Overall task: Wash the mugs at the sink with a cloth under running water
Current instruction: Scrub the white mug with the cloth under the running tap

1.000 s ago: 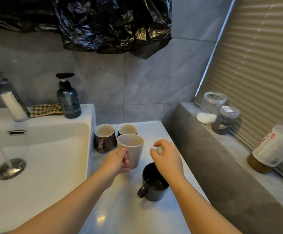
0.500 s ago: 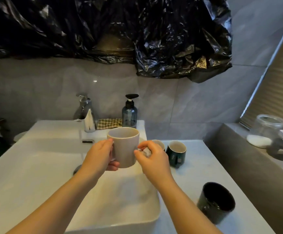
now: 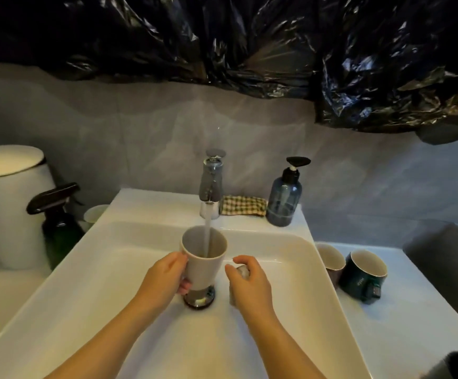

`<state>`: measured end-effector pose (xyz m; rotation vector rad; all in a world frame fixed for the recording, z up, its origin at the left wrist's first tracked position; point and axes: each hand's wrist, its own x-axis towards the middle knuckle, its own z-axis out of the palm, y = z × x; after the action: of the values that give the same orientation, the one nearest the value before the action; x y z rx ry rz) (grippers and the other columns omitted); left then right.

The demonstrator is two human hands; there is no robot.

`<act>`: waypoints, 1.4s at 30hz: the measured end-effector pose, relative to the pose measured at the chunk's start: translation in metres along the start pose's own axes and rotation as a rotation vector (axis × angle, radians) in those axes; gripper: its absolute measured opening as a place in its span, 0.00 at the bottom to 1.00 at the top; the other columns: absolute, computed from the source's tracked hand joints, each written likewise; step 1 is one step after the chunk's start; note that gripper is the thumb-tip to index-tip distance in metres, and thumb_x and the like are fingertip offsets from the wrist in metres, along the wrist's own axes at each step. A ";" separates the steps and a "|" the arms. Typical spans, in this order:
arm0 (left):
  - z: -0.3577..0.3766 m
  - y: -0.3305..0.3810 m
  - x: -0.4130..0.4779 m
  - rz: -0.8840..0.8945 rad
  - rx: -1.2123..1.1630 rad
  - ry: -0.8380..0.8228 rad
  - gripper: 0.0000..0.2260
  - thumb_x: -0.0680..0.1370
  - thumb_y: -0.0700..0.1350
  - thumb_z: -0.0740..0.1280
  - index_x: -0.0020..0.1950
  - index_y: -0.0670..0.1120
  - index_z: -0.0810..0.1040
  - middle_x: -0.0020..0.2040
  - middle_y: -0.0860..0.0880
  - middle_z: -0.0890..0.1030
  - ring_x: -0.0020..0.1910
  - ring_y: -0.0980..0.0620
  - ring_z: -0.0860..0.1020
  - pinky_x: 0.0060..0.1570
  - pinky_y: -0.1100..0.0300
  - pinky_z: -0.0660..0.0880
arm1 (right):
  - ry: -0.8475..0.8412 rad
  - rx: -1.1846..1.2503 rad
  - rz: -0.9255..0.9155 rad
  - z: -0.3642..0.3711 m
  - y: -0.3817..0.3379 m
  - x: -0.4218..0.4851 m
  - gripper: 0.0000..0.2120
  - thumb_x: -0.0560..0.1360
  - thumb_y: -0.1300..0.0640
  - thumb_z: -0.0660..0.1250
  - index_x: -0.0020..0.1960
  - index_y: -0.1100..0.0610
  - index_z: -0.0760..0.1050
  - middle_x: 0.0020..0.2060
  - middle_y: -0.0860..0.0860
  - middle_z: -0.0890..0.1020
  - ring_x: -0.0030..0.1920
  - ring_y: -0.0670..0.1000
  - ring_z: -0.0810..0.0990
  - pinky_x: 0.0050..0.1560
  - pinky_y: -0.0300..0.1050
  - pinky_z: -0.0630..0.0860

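Observation:
My left hand grips a beige mug upright over the white sink, just above the drain. Water from the chrome tap runs straight into the mug. Beside the mug on the right, my right hand is curled around a small pale wad that looks like a cloth; most of it is hidden. A brown mug and a dark green mug stand on the counter right of the sink.
A checked cloth and a blue soap dispenser sit on the sink's back ledge. A dark spray bottle and white bin stand at left. Another dark mug shows at the bottom right. Black plastic hangs above.
My left hand carried the beige mug from the counter over the sink and under the running water. My right hand followed alongside, fingers still closed. My view swung left to face the tap.

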<state>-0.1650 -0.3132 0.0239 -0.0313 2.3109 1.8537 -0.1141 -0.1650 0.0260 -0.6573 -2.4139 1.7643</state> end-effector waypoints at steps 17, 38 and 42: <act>-0.001 -0.020 0.011 0.264 0.180 -0.140 0.15 0.74 0.57 0.61 0.35 0.47 0.75 0.31 0.53 0.75 0.31 0.61 0.71 0.35 0.67 0.68 | 0.085 0.195 0.145 0.001 0.007 0.041 0.14 0.76 0.58 0.61 0.60 0.46 0.66 0.39 0.53 0.77 0.40 0.54 0.79 0.41 0.49 0.79; 0.003 -0.019 0.015 -0.115 -0.269 -0.028 0.18 0.83 0.47 0.52 0.33 0.44 0.61 0.21 0.51 0.62 0.26 0.45 0.76 0.26 0.61 0.73 | 0.129 0.277 0.137 -0.017 -0.003 0.025 0.14 0.78 0.61 0.60 0.63 0.53 0.69 0.33 0.47 0.72 0.30 0.45 0.71 0.28 0.34 0.70; -0.002 -0.024 0.016 -0.070 -0.195 -0.032 0.17 0.83 0.45 0.52 0.35 0.43 0.62 0.21 0.52 0.64 0.27 0.47 0.78 0.30 0.59 0.74 | 0.118 0.279 0.151 -0.015 -0.003 0.024 0.15 0.79 0.59 0.60 0.65 0.52 0.67 0.34 0.48 0.72 0.32 0.46 0.72 0.31 0.36 0.71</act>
<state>-0.1775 -0.3186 -0.0012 -0.1065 2.0729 2.0208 -0.1323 -0.1429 0.0298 -0.8973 -2.0379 2.0057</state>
